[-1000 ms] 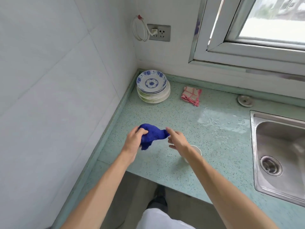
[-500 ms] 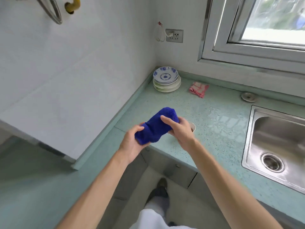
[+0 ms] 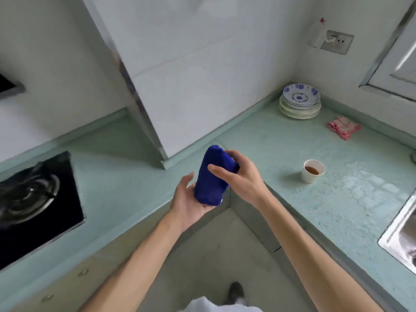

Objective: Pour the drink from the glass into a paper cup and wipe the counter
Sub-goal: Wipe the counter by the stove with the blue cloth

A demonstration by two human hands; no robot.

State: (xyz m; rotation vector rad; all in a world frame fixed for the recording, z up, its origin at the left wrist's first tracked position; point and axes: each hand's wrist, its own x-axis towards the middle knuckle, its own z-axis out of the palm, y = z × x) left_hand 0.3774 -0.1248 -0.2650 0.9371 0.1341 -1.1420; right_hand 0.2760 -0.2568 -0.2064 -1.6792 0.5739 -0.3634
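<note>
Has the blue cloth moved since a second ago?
Yes. The cloth was over the counter beside the cup; now it is held off the counter's edge, left of the cup.

Bare forearms, no sleeves; white garment below, perhaps a dark shoe

Colours and patterns: L-shaped kitchen counter

The cloth is solid deep blue with a fuzzy nap. The counter is pale mint green with fine dark speckling. The paper cup is white and holds a brown liquid. The top plate of the stack carries a blue floral pattern on white; the plates beneath it are plain cream. The folded rag is pink with lighter checks. The wall tiles are white. The hob is glossy black. The sink is bright metallic silver.
</note>
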